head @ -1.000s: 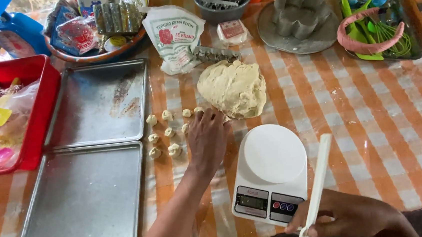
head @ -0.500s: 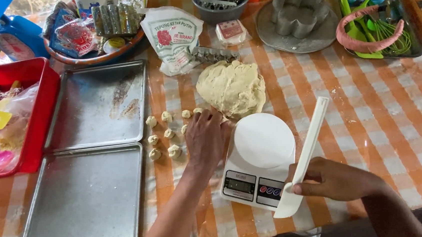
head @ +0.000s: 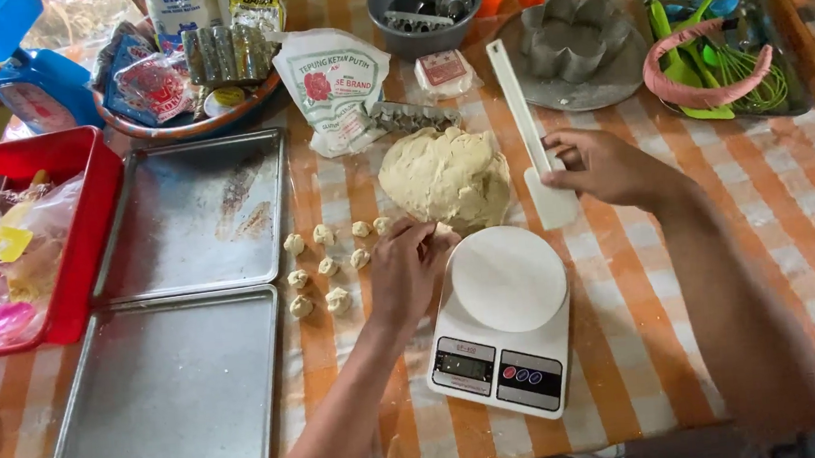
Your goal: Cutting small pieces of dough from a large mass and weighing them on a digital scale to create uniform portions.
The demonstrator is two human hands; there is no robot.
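While the left hand [head: 406, 268] pinches at the dough mound [head: 447, 177] on the worktop [head: 649, 336], the right hand's [head: 606, 165] grip closes on the white scraper [head: 528, 132] (blade down); a careless sweep could knock the scale [head: 504, 318] or scatter the small dough balls [head: 328, 264].

My left hand [head: 409, 270] is out ahead of me, palm down, fingers curled and pinched together at the tips. My left forearm runs up from the bottom edge. My right hand [head: 606, 165] reaches further forward, fingers closed in a grip, the forearm angling in from the lower right.
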